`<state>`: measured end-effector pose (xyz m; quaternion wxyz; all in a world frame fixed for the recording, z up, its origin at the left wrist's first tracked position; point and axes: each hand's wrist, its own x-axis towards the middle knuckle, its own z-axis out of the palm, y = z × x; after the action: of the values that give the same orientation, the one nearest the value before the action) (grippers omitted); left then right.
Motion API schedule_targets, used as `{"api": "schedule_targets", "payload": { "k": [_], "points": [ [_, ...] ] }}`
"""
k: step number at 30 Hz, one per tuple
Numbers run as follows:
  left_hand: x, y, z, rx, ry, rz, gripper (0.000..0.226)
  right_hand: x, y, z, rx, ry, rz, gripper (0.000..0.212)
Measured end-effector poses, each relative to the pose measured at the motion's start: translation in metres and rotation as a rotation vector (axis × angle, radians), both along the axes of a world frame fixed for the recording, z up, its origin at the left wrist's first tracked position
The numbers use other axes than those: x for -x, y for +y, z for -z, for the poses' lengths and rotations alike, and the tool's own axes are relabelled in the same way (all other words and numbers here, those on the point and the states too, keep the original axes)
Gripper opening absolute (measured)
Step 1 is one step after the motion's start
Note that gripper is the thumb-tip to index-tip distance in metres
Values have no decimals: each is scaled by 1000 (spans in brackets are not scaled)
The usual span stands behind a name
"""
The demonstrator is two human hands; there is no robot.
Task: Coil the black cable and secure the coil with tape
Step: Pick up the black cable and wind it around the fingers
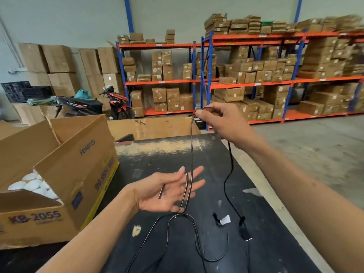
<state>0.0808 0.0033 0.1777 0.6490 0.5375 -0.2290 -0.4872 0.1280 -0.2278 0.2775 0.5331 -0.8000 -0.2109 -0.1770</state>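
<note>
over a black worktable [262, 243] in a warehouse, a person's two bare hands work one black cable [192, 146]. the left hand [167, 191] lies palm up, fingers spread and unclenched, with two strands draped across the fingers and a cable end resting on the palm. the right hand [220, 120], raised beyond the table's far edge, pinches the cable taut. slack loops trail over the bare tabletop toward the near edge; a plug [245, 233] lies near the right edge. one open cardboard box [65, 174] of white pieces crowds the left side.
</note>
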Motion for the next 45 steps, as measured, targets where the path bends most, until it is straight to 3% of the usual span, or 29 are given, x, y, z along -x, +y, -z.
{"api": "schedule_targets", "payload": {
  "k": [4,8,13,18,22,26,29,32,34,38,42,45],
  "points": [
    [14,-12,-31,229,-46,136,63,-26,8,46,145,120,62,13],
    [-4,0,-66,424,-117,-19,61,-5,24,118,267,243,-60,20],
    [-46,31,-78,341,-196,-473,56,37,28,143,437,235,-99,28],
    [-73,51,-50,192,-168,-693,55,65,14,89,554,77,-110,38],
    [-63,45,-26,40,-76,-549,55,69,2,19,417,-101,-29,29],
    [-29,6,-17,-26,-21,-151,56,40,1,-21,422,-199,38,23],
    [-11,-9,-26,103,-14,65,56,14,3,-17,370,-115,4,22],
    [-2,-7,-53,292,-51,88,59,-2,4,14,334,18,-13,19],
    [-5,2,-73,401,-110,2,60,2,11,45,332,99,-81,24],
    [-26,34,-98,468,-261,-369,54,37,20,99,349,173,-154,46],
    [-50,65,-92,388,-230,-703,51,69,12,106,408,128,-201,32],
    [-64,70,-63,230,-212,-794,50,83,7,66,359,74,-199,28]
  ]
}}
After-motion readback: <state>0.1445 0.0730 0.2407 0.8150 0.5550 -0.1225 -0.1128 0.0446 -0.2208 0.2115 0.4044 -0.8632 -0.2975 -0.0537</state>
